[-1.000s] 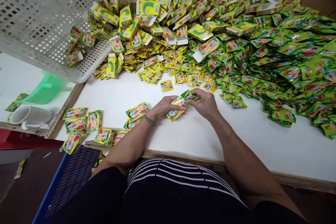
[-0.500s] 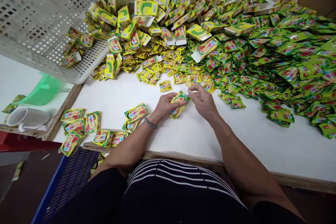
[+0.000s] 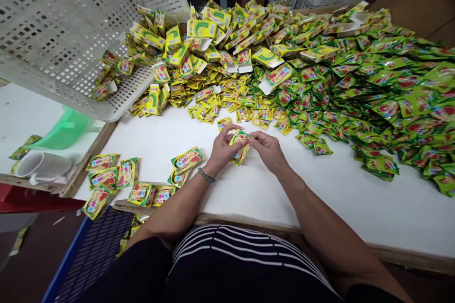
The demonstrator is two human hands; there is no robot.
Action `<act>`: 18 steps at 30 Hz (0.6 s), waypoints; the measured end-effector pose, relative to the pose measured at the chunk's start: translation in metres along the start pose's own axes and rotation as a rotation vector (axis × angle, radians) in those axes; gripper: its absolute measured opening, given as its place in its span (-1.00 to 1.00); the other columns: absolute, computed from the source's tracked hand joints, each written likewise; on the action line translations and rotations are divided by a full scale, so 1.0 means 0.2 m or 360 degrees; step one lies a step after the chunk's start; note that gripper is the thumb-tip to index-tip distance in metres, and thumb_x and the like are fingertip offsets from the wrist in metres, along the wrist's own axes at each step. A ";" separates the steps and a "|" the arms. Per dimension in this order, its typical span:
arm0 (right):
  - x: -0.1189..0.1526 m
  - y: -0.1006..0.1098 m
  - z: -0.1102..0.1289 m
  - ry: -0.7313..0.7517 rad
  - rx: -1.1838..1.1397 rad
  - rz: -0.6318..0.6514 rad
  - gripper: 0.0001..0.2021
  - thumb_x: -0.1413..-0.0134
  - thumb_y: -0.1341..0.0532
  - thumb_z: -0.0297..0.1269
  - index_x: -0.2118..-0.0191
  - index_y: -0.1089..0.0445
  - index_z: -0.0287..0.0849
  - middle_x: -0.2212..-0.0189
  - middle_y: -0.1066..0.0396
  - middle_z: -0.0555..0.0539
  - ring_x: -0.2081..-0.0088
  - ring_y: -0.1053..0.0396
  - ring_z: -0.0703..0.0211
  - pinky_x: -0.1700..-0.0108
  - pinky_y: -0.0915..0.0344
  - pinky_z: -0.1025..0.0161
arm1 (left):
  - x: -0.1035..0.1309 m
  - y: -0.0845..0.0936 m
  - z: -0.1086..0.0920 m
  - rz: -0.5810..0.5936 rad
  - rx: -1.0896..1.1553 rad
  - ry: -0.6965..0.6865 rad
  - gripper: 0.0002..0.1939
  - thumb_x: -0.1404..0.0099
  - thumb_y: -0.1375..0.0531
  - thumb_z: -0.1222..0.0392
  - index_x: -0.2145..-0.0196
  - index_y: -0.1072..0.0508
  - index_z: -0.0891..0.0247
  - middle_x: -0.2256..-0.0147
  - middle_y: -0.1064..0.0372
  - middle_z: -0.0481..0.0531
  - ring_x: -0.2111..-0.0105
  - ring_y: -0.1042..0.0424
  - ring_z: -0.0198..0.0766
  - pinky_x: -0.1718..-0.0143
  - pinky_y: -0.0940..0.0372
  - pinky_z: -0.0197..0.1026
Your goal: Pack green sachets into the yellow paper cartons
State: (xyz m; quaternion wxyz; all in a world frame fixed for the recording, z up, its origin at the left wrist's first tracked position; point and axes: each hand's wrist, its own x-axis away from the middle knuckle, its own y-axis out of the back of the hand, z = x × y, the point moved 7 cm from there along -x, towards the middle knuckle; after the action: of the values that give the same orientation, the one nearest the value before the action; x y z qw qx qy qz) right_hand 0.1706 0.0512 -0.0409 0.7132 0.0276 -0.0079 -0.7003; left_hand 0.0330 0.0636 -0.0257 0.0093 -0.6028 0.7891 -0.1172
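My left hand (image 3: 224, 147), with a beaded bracelet at its wrist, is closed around a small yellow-green box (image 3: 240, 147). My right hand (image 3: 267, 149) pinches at the upper right end of that box; whether a packet is between its fingertips is too small to tell. Just beyond my hands lies a small yellow packet (image 3: 223, 123). Behind it are heaped yellow packets (image 3: 227, 97), yellow boxes (image 3: 202, 28) with open flaps, and green packets (image 3: 384, 90) on the right. Several filled-looking boxes (image 3: 186, 158) lie left of my left hand on the white table (image 3: 256, 194).
A white perforated crate (image 3: 71, 42) tilts at the upper left, with boxes inside. Left of the table are a green scoop (image 3: 69, 128) and a white mug (image 3: 44, 165). A blue crate (image 3: 94, 246) stands below the table's front edge.
My right hand has moved left and closer to my left hand, its fingers now at the box's end. The whole view has shifted slightly, with the table lower in the picture.
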 end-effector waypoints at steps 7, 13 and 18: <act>0.00 0.04 0.02 -0.0045 0.0009 -0.0076 -0.58 0.05 -0.30 0.02 0.08 -0.43 -0.06 0.35 -0.54 0.02 0.30 -0.47 0.12 0.21 -0.41 0.16 | 0.00 -0.02 0.04 0.0122 -0.0109 0.0114 -0.38 0.10 -0.43 0.06 0.13 -0.27 0.22 0.55 -0.38 -0.18 0.59 -0.34 -0.39 0.49 -0.18 -0.35; 0.02 0.03 0.09 -0.0010 0.0096 -0.0053 -0.72 0.01 -0.27 -0.01 0.30 -0.57 -0.09 0.24 -0.59 -0.05 0.15 -0.50 0.00 0.02 -0.38 0.03 | 0.00 0.00 0.04 0.0017 -0.0130 0.0118 -0.35 0.11 -0.42 0.13 0.12 -0.18 0.19 0.58 -0.35 -0.23 0.61 -0.33 -0.42 0.48 -0.19 -0.37; 0.01 0.06 0.02 -0.0206 -0.0220 -0.0131 -0.73 0.21 -0.41 -0.07 0.36 -0.59 -0.12 0.37 -0.59 -0.05 0.34 -0.51 0.09 0.18 -0.43 0.10 | 0.01 -0.04 0.02 0.0114 -0.0154 0.0120 -0.36 0.10 -0.43 0.11 0.12 -0.21 0.21 0.59 -0.34 -0.23 0.63 -0.28 -0.45 0.52 -0.15 -0.39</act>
State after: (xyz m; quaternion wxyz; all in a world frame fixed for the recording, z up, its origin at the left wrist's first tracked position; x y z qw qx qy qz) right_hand 0.1826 0.0502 -0.0365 0.6822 -0.0666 -0.0044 -0.7281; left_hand 0.0398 0.0584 -0.0288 -0.0453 -0.5692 0.8147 -0.1010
